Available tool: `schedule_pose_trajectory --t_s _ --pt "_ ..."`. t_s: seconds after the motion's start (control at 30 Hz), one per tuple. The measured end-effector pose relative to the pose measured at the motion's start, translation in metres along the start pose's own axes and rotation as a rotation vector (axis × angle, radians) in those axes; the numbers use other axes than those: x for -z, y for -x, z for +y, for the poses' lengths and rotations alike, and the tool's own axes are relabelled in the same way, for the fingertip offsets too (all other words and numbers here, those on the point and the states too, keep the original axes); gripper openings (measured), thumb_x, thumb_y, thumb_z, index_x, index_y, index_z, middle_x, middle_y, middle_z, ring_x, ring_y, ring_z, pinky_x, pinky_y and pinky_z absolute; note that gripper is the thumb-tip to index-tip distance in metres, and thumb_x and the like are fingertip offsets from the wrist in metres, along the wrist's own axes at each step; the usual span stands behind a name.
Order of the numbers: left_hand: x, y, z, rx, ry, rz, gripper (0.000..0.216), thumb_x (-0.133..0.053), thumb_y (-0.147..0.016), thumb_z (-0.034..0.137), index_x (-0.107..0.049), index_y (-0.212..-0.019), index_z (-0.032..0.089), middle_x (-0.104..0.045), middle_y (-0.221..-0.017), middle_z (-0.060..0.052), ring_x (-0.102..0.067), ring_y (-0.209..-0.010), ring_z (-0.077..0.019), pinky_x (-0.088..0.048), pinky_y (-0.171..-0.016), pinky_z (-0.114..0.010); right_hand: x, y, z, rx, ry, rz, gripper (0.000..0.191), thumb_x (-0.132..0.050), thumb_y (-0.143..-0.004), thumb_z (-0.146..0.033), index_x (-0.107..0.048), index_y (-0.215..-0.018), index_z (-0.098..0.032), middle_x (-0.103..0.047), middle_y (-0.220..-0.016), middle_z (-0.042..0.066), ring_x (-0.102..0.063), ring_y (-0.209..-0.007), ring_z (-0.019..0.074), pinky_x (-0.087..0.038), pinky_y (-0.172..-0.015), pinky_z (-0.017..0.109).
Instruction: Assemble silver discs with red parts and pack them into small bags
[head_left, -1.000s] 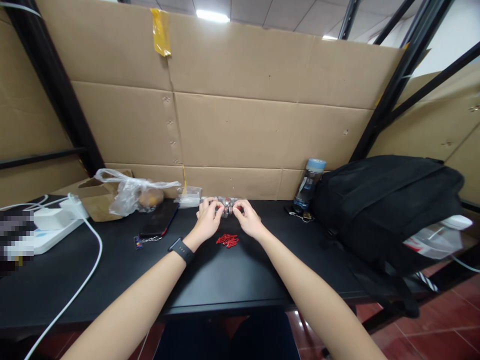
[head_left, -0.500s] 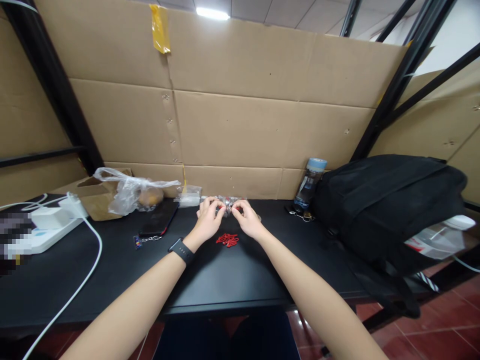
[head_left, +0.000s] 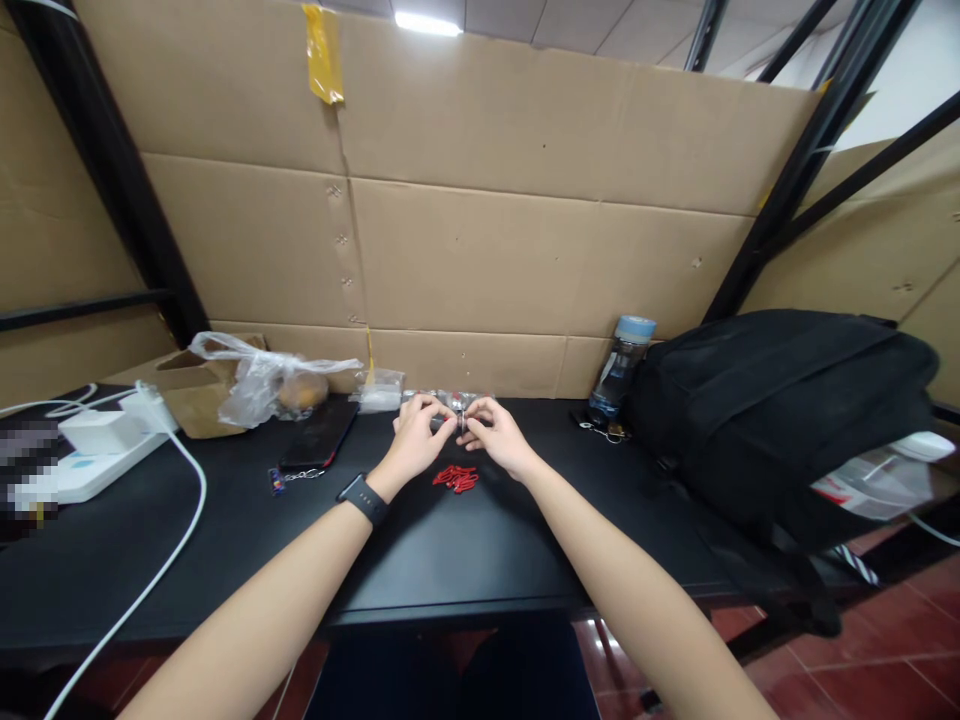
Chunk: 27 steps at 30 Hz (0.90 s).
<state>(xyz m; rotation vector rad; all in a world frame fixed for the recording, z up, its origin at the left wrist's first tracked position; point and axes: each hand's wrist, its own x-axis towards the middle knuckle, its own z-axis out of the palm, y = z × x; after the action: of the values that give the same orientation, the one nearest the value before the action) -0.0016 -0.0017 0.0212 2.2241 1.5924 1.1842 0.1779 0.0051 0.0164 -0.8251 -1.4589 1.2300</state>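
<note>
Both my hands meet at the far middle of the black desk [head_left: 450,550]. My left hand [head_left: 417,440], with a black watch [head_left: 362,498] on its wrist, pinches a small silvery metal piece [head_left: 459,422] from the left. My right hand [head_left: 495,438] pinches the same piece from the right, fingertips touching it. A small heap of red pieces [head_left: 455,479] lies on the desk just in front of my hands. A clear bag of shiny parts [head_left: 450,400] lies right behind them, partly hidden by my fingers.
A blue-capped bottle [head_left: 619,371] and a large black backpack [head_left: 780,410] stand at the right. At the left lie a black phone [head_left: 319,436], a keychain [head_left: 289,479], a plastic bag [head_left: 270,385] on a paper bag, and a white power strip [head_left: 82,465] with cable. Cardboard walls the back.
My hands have drawn closer together, fingertips now meeting on the small metal piece. Everything else on the desk stays where it was.
</note>
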Motion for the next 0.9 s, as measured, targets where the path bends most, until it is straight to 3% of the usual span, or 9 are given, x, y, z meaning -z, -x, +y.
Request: schedule_pose_trajectory --t_s 0.13,0.33,0.47,0.57,0.7,0.9 --pt "0.0 0.0 -0.002 -0.02 -0.017 -0.009 0.02 -0.059 -0.092 0.042 -0.072 -0.094 0.028 -0.059 -0.117 -0.005 -0.049 -0.118 -0.0279 -0.041 -0.099 -0.046 0.001 0.002 -0.004 -0.042 -0.055 -0.05 0.034 -0.067 -0.083 -0.024 -0.06 -0.116 -0.027 -0.066 -0.109 0.003 -0.072 -0.067 0.0103 -0.059 -0.06 0.022" --pt "0.001 -0.001 -0.001 -0.037 -0.051 -0.013 0.02 -0.06 -0.092 0.044 -0.074 -0.093 0.03 -0.061 -0.117 -0.004 -0.049 -0.12 -0.0287 -0.04 -0.099 -0.046 0.001 0.002 -0.008 -0.098 -0.062 -0.012 0.036 -0.065 -0.077 -0.012 -0.071 -0.111 -0.024 -0.067 -0.108 0.005 -0.072 -0.068 0.01 -0.061 -0.066 0.024" --pt "0.008 -0.003 -0.006 -0.055 -0.111 -0.055 0.025 -0.054 -0.095 0.045 -0.068 -0.107 0.028 -0.065 -0.118 -0.005 -0.055 -0.118 -0.0276 -0.04 -0.098 -0.045 0.003 0.004 -0.012 -0.046 -0.026 -0.038 0.043 -0.076 -0.072 -0.018 -0.07 -0.115 -0.024 -0.069 -0.111 0.006 -0.072 -0.072 0.0116 -0.06 -0.067 0.025" --pt "0.015 -0.005 -0.016 -0.042 -0.218 -0.084 0.029 -0.047 -0.098 0.039 -0.06 -0.119 0.025 -0.065 -0.126 -0.01 -0.057 -0.12 -0.0282 -0.039 -0.099 -0.046 0.006 0.004 -0.01 0.02 0.087 0.012 0.048 -0.082 -0.069 -0.025 -0.07 -0.115 -0.024 -0.07 -0.11 0.006 -0.068 -0.067 0.0105 -0.058 -0.064 0.026" --pt "0.016 -0.005 -0.031 -0.058 -0.353 -0.154 0.034 -0.044 -0.096 0.026 -0.056 -0.127 0.021 -0.063 -0.133 -0.014 -0.056 -0.124 -0.0305 -0.039 -0.099 -0.047 0.012 -0.001 -0.007 0.046 0.264 0.127 0.042 -0.077 -0.073 -0.025 -0.07 -0.114 -0.022 -0.069 -0.103 0.005 -0.064 -0.062 0.0104 -0.054 -0.058 0.026" --pt "0.007 -0.005 -0.036 -0.05 -0.423 -0.308 0.039 -0.041 -0.094 0.023 -0.055 -0.131 0.019 -0.067 -0.127 -0.016 -0.058 -0.122 -0.0304 -0.038 -0.099 -0.048 0.025 -0.006 -0.006 0.128 0.59 0.155 0.043 -0.076 -0.073 -0.026 -0.073 -0.115 -0.023 -0.073 -0.102 0.004 -0.068 -0.077 0.0148 -0.057 -0.08 0.031"
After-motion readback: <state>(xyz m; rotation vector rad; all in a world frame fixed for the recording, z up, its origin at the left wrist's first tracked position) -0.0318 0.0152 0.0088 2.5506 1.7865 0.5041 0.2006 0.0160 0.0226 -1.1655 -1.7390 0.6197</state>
